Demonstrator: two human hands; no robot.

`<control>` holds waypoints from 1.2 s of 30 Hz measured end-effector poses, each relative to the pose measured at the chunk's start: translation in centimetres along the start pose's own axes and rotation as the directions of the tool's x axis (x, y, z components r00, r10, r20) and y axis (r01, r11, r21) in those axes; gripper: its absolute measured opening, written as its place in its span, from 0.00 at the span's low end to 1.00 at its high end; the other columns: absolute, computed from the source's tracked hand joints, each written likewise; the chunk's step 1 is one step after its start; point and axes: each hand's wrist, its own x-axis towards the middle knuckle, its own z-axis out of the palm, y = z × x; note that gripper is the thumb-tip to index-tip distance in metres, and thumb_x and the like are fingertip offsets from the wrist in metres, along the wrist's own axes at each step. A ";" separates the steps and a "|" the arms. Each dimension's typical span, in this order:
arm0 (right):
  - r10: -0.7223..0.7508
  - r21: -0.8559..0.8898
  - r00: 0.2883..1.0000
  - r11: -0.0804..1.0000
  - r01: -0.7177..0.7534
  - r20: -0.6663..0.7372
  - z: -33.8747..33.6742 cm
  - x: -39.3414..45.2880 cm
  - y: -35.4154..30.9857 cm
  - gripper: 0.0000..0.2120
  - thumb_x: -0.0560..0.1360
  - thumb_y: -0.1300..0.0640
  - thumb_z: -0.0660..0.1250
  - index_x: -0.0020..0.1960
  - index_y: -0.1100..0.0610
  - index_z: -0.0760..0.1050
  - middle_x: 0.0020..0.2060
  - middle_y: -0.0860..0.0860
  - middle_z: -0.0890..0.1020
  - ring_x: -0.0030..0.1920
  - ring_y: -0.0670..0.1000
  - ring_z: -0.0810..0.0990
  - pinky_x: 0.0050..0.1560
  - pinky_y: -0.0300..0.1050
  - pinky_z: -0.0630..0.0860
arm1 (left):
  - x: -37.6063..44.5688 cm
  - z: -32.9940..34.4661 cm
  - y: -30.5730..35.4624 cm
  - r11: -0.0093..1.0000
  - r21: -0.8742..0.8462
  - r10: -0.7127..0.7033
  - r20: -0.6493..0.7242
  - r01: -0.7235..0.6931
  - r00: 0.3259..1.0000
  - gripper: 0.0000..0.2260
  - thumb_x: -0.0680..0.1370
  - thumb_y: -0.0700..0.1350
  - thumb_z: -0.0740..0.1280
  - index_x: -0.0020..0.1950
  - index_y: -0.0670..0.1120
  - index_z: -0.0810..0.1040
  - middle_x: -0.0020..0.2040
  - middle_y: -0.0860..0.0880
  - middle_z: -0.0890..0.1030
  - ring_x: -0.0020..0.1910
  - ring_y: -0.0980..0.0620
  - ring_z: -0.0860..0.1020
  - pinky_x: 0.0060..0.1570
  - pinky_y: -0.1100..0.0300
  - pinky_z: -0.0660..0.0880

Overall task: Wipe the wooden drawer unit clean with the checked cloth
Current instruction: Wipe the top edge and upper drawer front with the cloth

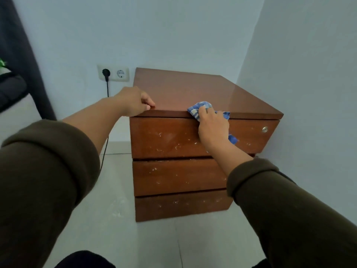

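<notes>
The wooden drawer unit (pixel 173 176) stands in the room's corner, three drawer fronts facing me, each flecked with pale marks. Its glossy top is bare. My right hand (pixel 213 127) grips the blue-and-white checked cloth (pixel 199 108) against the front edge of the top, over the upper drawer; a cloth corner hangs below my wrist. My left hand (pixel 133 102) holds the unit's top front-left corner, fingers curled over the edge.
A double wall socket (pixel 114 73) with a black plug and cable sits left of the unit. The right wall (pixel 309 93) stands close beside it. A dark curtain (pixel 23 55) hangs at far left. A small round lock (pixel 265 129) is on the top drawer. Pale tiled floor lies in front.
</notes>
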 end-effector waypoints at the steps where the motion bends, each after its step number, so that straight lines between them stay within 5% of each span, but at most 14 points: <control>1: -0.025 -0.009 1.000 1.000 0.025 0.005 -0.2 -0.1 -1.1 0.16 0.80 0.62 0.54 0.68 0.59 0.64 0.64 0.58 0.73 0.60 0.61 0.74 0.48 0.50 0.75 | -0.5 0.0 -0.5 0.999 -0.037 -0.022 -0.029 0.021 0.999 0.13 0.80 0.44 0.62 0.63 0.50 0.78 0.65 0.48 0.76 0.66 0.48 0.72 0.64 0.60 0.66; 7: -0.155 -0.046 0.986 0.986 0.158 0.060 -1.1 -0.9 -8.1 0.16 0.81 0.60 0.55 0.68 0.57 0.65 0.63 0.58 0.73 0.60 0.61 0.73 0.50 0.50 0.74 | -2.7 1.2 -2.9 0.946 -0.288 -0.218 -0.222 0.150 0.950 0.11 0.79 0.42 0.65 0.60 0.47 0.80 0.63 0.47 0.78 0.62 0.49 0.75 0.61 0.61 0.70; 13: -0.277 -0.043 0.959 0.959 0.280 0.052 -2.0 -1.3 -12.3 0.17 0.80 0.60 0.58 0.68 0.56 0.66 0.61 0.57 0.74 0.60 0.60 0.73 0.49 0.49 0.74 | -3.7 3.3 -4.1 0.775 -0.578 -0.401 -0.137 0.256 0.906 0.15 0.79 0.41 0.64 0.65 0.45 0.74 0.60 0.44 0.79 0.59 0.46 0.77 0.63 0.53 0.74; 18: -0.375 -0.079 0.927 0.923 0.376 0.030 -2.8 -1.5 -12.5 0.17 0.80 0.60 0.58 0.68 0.55 0.65 0.61 0.56 0.74 0.58 0.61 0.74 0.43 0.48 0.71 | -4.1 4.6 -4.6 0.685 -0.662 -0.448 -0.056 0.303 0.892 0.15 0.79 0.44 0.64 0.65 0.44 0.75 0.62 0.44 0.78 0.61 0.44 0.76 0.64 0.49 0.73; 23: -0.299 -0.165 0.954 0.943 0.290 -0.033 -3.9 -0.5 -10.4 0.16 0.80 0.61 0.57 0.67 0.57 0.66 0.58 0.58 0.74 0.56 0.62 0.75 0.47 0.51 0.73 | -3.6 5.4 -4.0 0.558 -0.771 -0.543 -0.060 0.307 0.838 0.20 0.75 0.59 0.66 0.57 0.45 0.78 0.57 0.45 0.80 0.58 0.46 0.77 0.61 0.49 0.75; 31: -0.306 -0.093 0.950 0.949 0.301 -0.055 -3.5 1.3 -9.0 0.12 0.81 0.61 0.57 0.63 0.59 0.69 0.58 0.58 0.75 0.57 0.57 0.75 0.41 0.46 0.67 | -2.8 6.6 -2.8 0.547 -0.763 -0.646 -0.124 0.344 0.753 0.21 0.75 0.63 0.63 0.53 0.46 0.77 0.55 0.47 0.80 0.57 0.47 0.76 0.59 0.52 0.74; 36: -0.314 -0.047 0.947 0.949 0.312 -0.061 -3.2 2.6 -9.2 0.11 0.79 0.59 0.60 0.61 0.57 0.71 0.55 0.57 0.77 0.54 0.59 0.77 0.39 0.48 0.68 | -2.3 7.6 -2.5 0.518 -0.804 -0.675 -0.173 0.293 0.717 0.22 0.75 0.64 0.61 0.50 0.46 0.76 0.46 0.50 0.78 0.51 0.49 0.76 0.49 0.56 0.72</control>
